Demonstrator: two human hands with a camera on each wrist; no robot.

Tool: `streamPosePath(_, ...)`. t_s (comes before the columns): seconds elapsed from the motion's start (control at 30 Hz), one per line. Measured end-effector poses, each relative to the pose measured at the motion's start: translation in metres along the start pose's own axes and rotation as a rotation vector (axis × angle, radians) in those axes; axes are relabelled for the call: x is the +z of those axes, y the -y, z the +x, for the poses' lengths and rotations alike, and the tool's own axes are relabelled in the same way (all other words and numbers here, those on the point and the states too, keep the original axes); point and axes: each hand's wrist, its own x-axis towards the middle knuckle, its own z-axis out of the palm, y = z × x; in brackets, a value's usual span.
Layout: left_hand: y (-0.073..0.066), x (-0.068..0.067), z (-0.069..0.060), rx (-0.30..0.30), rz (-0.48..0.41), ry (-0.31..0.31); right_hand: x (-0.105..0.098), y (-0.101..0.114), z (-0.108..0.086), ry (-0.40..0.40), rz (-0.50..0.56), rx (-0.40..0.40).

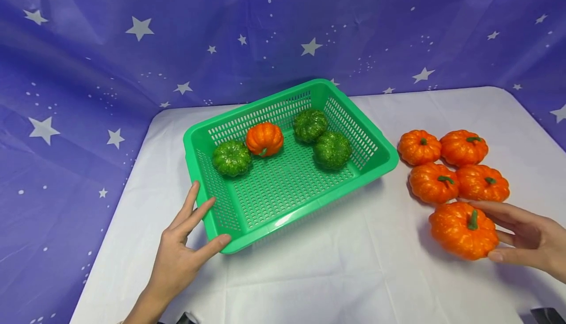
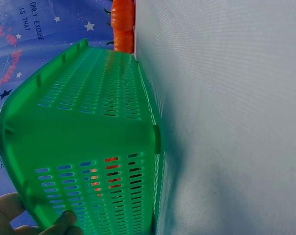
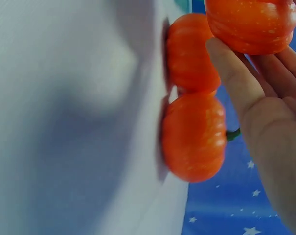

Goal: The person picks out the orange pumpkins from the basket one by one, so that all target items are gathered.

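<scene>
My right hand [image 1: 532, 238] holds an orange toy pumpkin [image 1: 462, 230] with a green stem, thumb on the near side and fingers behind. In the right wrist view this pumpkin [image 3: 250, 24] is raised off the table. My left hand [image 1: 181, 250] rests at the left corner of a green plastic basket [image 1: 287, 218], fingers spread and fairly straight across the rim. Fingertips [image 2: 64, 220] touch the outer wall in the left wrist view. Inside the basket lie one orange pumpkin [image 1: 264, 139] and three green ones: one at left [image 1: 232, 158], two at right [image 1: 310, 125] [image 1: 332, 150].
Several orange pumpkins [image 1: 433, 182] stand close together on the white tablecloth [image 1: 318, 275], right of the basket and just beyond the held pumpkin. A purple-blue star-patterned cloth [image 1: 265, 29] hangs behind the table. Dark objects [image 1: 187, 318] show at the bottom edge.
</scene>
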Motion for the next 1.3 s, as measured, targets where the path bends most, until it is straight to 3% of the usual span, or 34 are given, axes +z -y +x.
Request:
streamPosePath(0.13,0.001,0.000,0.000,0.005,-0.009,0.002,-0.003,-0.007,0.000,0.047,0.142,-0.009)
streamPosePath(0.23,0.001,0.001,0.000,0.010,-0.014,0.003,-0.003,-0.011,-0.001,0.062,0.174,0.024)
streamPosePath(0.7,0.000,0.001,0.000,0.017,-0.004,-0.004,-0.002,-0.015,0.001,0.051,-0.055,0.206)
streamPosePath(0.9,0.000,0.001,0.000,0.019,-0.004,-0.010,0.001,-0.013,0.004,0.048,-0.116,0.208)
streamPosePath(1.13,0.000,0.001,0.000,0.012,-0.006,-0.010,0.001,-0.016,0.006,0.058,-0.068,0.161)
streamPosePath(1.3,0.001,0.001,0.000,0.016,-0.003,-0.011,-0.001,-0.016,0.007,0.059,-0.106,0.203)
